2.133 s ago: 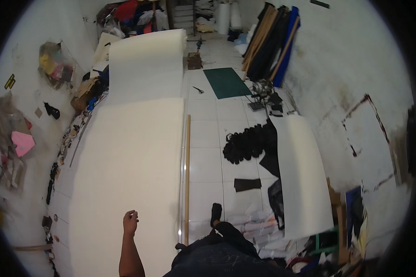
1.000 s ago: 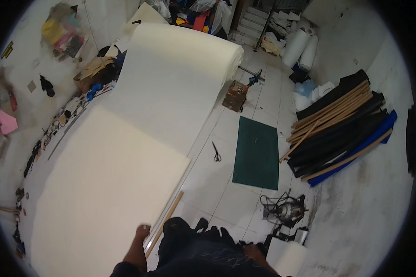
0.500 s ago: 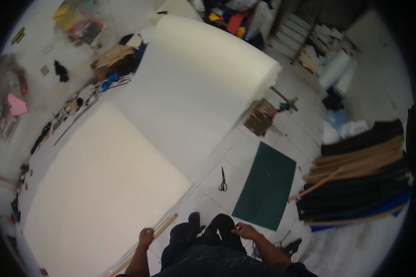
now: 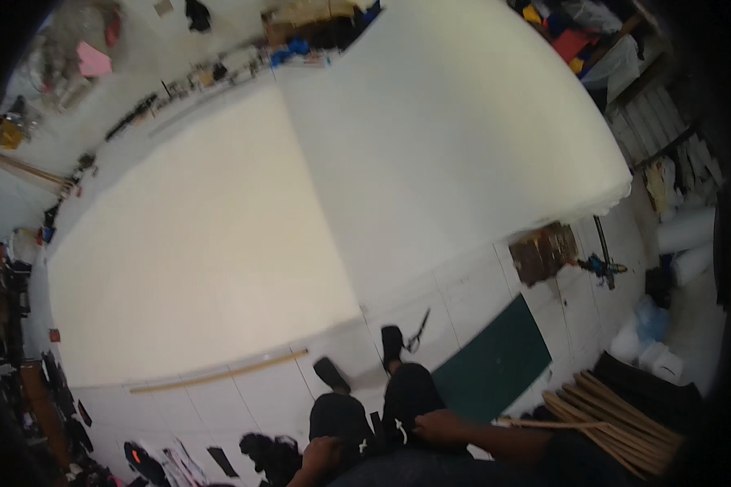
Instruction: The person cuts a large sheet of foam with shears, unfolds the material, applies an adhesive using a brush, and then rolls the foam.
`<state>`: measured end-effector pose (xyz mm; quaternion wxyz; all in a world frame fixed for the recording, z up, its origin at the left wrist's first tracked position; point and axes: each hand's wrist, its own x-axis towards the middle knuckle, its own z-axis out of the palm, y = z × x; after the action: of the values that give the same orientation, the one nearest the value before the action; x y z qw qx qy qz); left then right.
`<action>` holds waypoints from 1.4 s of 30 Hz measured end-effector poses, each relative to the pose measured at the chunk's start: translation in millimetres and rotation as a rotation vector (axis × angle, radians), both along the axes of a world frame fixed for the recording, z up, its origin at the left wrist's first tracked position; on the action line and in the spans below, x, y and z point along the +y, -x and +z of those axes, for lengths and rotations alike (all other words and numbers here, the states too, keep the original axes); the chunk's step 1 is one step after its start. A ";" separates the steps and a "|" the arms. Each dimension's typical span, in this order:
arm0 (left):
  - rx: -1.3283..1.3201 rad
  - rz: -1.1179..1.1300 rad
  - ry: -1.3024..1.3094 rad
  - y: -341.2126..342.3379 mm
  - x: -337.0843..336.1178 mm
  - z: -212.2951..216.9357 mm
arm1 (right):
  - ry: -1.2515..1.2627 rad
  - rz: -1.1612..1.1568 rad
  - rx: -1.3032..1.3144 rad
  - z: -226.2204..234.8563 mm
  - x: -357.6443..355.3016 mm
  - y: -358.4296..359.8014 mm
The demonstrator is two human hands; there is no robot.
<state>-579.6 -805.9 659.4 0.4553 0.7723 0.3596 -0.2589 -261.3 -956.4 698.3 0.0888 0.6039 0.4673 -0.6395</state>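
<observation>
My left hand (image 4: 322, 456) is low beside my left thigh, smeared and dim, so its fingers cannot be made out. At my right thigh is my right hand (image 4: 440, 426), fingers curled in, with nothing seen in them. A large cream foam-like sheet (image 4: 203, 235) lies flat on the floor ahead and to the left. It overlaps a paler white sheet (image 4: 414, 178) that runs to a thick roll (image 4: 544, 105). Along the near edge of the cream sheet lies a long wooden stick (image 4: 219, 375), apart from both hands. Black-handled scissors (image 4: 417, 337) rest beside my right shoe.
A dark green mat (image 4: 499, 357) lies to the right. A brown block (image 4: 542, 253) stands by the roll's end. Folded black cloth (image 4: 642, 390) and brown strips (image 4: 617, 430) are stacked at lower right. Scraps (image 4: 219, 73) line the wall; black items (image 4: 268, 454) lie near my left.
The view has turned, shifting the roll and mat right. My left hand has come away from the sheet's edge and the stick to my thigh. My right hand stays near my right leg.
</observation>
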 end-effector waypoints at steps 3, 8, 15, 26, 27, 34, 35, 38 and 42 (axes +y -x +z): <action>0.218 0.566 0.871 101.4 -68.8 -61.3 | 0.221 0.041 0.322 -6.7 -24.8 -12.0; 0.494 0.308 1.174 8.3 -28.7 -22.7 | 0.514 0.071 0.789 -102.1 -14.2 -32.2; 0.031 0.174 0.301 -51.3 107.8 -247.4 | -0.040 -0.841 0.196 -378.2 133.6 -144.2; 0.075 0.247 0.125 -53.2 245.6 -367.6 | -0.383 -2.046 -0.714 -664.5 95.2 -390.6; 0.064 0.265 0.136 -52.0 252.7 -374.3 | -0.454 -2.177 -0.668 -666.2 96.0 -399.9; -0.228 0.290 0.004 -120.5 264.6 -362.2 | -0.791 -1.899 -0.479 -656.2 127.9 -381.2; -0.266 0.196 0.065 -122.6 263.4 -363.7 | -0.733 -1.671 -0.648 -661.6 129.8 -363.8; -0.207 0.196 0.131 -111.8 257.4 -361.9 | -0.824 -1.185 -0.573 -640.5 215.5 -283.4; -0.241 0.247 0.085 -101.6 260.6 -352.4 | -0.947 -0.975 -0.383 -601.4 292.6 -202.0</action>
<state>-477.9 -545.3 307.0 0.5557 0.7277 0.3831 -0.1218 -59.3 -663.8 96.9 -0.3995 0.8201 0.3477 -0.2166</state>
